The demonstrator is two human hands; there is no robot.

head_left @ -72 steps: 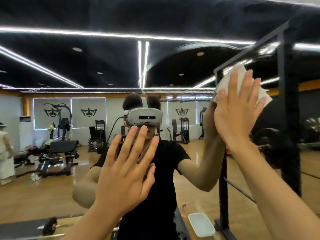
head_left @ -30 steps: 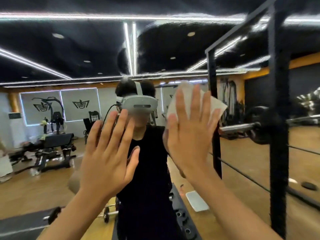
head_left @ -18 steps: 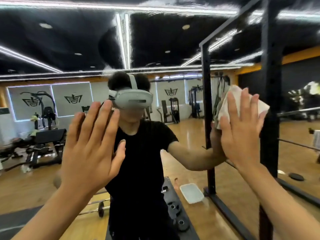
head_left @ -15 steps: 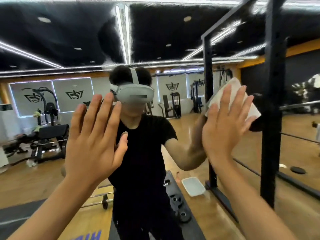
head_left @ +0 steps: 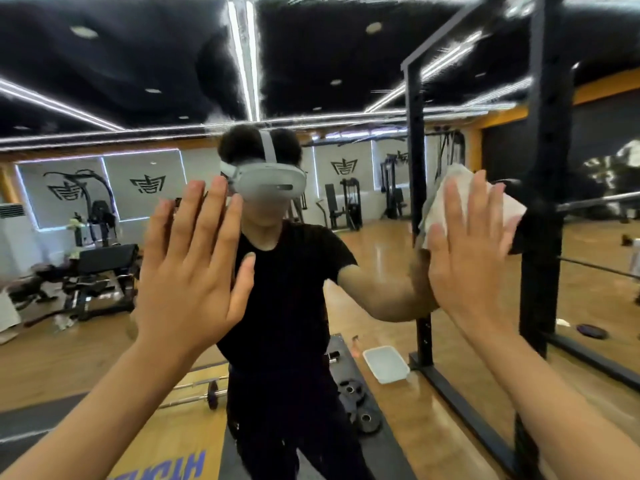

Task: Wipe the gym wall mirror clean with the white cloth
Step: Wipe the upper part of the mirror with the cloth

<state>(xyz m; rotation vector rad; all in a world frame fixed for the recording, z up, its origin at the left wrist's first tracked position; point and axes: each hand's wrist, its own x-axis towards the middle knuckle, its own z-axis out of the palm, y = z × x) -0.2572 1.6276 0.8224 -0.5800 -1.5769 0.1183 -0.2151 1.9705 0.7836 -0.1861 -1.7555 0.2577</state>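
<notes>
While the right hand (head_left: 464,258) presses the white cloth (head_left: 446,188) flat on the mirror (head_left: 346,81), its grip is wide: fingers straight, nothing pinched, cloth showing above the fingertips and to their left. Left hand (head_left: 190,271) grip also wide, fingers spread, palm to the glass; contact can't be told. Black rack post (head_left: 543,271) stands just right of the cloth hand, close to the glass. Reflected below that hand: white tray (head_left: 386,363), weight plates (head_left: 360,410) and barbell (head_left: 194,396) on the wood floor (head_left: 415,427).
</notes>
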